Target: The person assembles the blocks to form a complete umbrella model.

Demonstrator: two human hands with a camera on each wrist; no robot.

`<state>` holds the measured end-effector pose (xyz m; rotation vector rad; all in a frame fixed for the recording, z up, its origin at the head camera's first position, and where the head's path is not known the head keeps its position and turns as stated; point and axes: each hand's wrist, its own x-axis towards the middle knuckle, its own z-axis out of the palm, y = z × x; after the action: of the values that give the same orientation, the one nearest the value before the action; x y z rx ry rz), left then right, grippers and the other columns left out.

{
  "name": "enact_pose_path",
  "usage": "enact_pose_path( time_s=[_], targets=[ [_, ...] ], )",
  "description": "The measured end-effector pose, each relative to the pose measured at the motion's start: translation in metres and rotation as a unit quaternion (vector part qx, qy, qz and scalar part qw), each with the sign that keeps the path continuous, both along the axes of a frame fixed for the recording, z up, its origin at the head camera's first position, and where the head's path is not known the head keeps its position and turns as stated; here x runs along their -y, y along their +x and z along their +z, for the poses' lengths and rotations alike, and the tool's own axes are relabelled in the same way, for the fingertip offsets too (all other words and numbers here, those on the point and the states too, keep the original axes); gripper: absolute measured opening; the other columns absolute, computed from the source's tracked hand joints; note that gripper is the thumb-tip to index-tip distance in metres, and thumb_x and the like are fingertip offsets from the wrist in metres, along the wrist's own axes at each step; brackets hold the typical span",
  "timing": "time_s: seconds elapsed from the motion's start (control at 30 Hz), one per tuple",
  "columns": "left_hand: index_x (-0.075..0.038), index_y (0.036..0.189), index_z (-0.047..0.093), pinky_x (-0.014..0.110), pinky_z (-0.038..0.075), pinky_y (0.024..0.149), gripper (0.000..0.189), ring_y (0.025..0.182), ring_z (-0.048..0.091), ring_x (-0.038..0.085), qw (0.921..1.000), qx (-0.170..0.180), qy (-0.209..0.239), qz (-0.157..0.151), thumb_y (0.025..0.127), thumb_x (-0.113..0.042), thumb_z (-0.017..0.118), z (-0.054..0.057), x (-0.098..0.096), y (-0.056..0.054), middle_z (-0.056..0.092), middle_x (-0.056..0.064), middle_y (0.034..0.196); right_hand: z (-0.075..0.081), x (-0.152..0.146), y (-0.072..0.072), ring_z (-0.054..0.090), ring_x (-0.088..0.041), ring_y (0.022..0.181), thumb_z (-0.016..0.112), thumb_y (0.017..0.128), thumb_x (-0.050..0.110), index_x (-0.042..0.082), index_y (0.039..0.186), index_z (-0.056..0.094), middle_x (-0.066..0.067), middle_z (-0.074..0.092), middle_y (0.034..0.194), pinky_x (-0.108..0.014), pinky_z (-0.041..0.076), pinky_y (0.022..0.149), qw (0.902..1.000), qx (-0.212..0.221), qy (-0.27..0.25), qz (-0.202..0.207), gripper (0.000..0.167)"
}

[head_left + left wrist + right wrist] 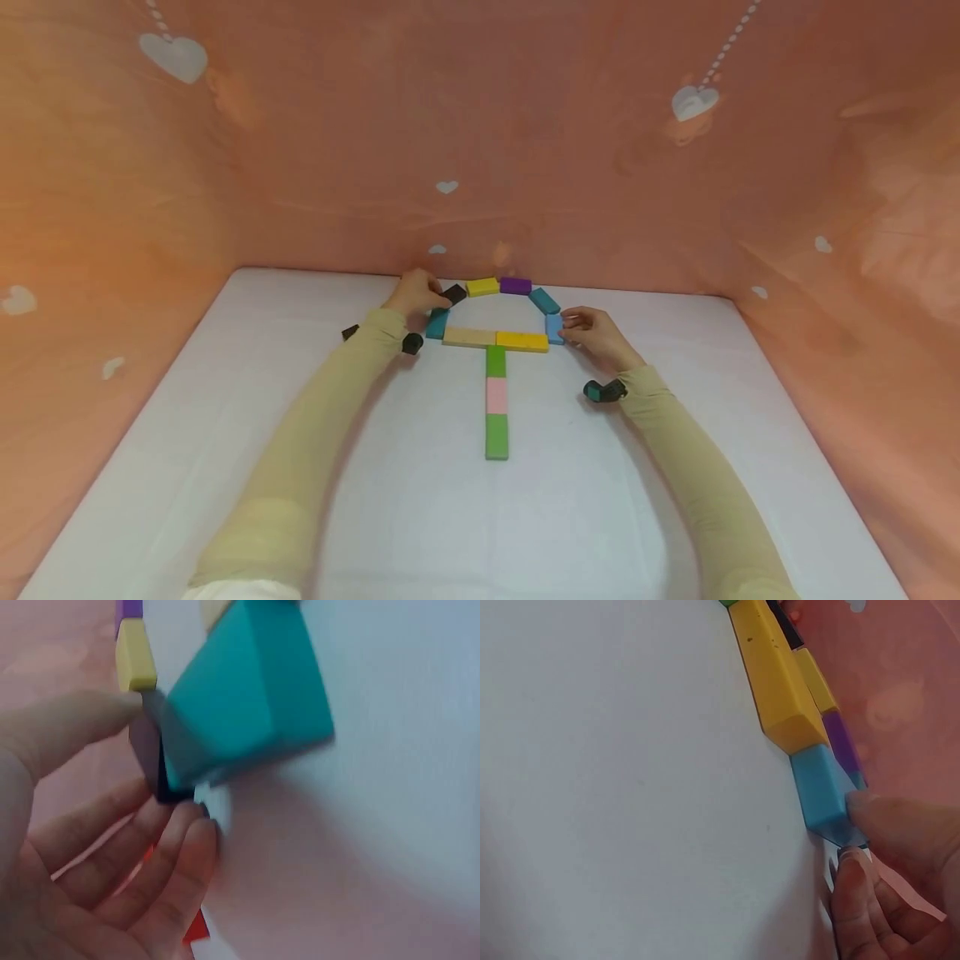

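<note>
My left hand [414, 293] is at the upper left of a ring of wooden blocks. Its thumb and fingers grip a black block [453, 293], dark and partly covered in the left wrist view. Close by lies a teal block [225, 697], large in that view. On the ring's right side, my right hand [596, 335] pinches a light blue block [821, 787] between thumb and fingers. Along the top run a yellow block [482, 287], a purple block [515, 286] and a second teal block [544, 301]. A beige block [468, 337] and an orange-yellow block [522, 342] form the straight lower side.
A stem of a green block [496, 361], a pink block [497, 396] and another green block [497, 437] runs toward me on the white table [420, 517]. Something red [196, 928] shows behind the left fingers. A pink-orange cloth [480, 108] hangs behind the table.
</note>
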<state>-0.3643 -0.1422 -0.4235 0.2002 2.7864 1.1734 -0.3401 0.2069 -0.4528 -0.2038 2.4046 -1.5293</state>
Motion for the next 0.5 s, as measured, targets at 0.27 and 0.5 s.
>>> enact_pose_path(
  time_s=[0.27,0.5],
  targets=[
    [0.011,0.102,0.067,0.040,0.051,0.084,0.031,0.097,0.056,0.033,0.9994,-0.029,-0.007,0.017,0.079,-0.007,0.074,-0.0042,-0.0105,0.0004,0.065,0.023,0.103,-0.0007,-0.0006,0.0009,0.054,-0.025,0.093,0.066,0.090,0.007,-0.001,0.130,0.052,-0.019,0.056,0.115,-0.022,0.051,0.074,1.0000,0.004,-0.001,-0.003,0.043],
    [0.010,0.103,0.067,0.040,0.050,0.085,0.030,0.095,0.056,0.032,0.9995,-0.016,0.004,0.027,0.080,-0.008,0.075,-0.0030,-0.0119,0.0012,0.065,0.023,0.104,0.0001,-0.0006,0.0001,0.054,-0.024,0.092,0.066,0.090,0.007,-0.001,0.130,0.052,-0.018,0.055,0.115,-0.021,0.051,0.074,1.0000,0.005,0.001,-0.006,0.044]
  ],
)
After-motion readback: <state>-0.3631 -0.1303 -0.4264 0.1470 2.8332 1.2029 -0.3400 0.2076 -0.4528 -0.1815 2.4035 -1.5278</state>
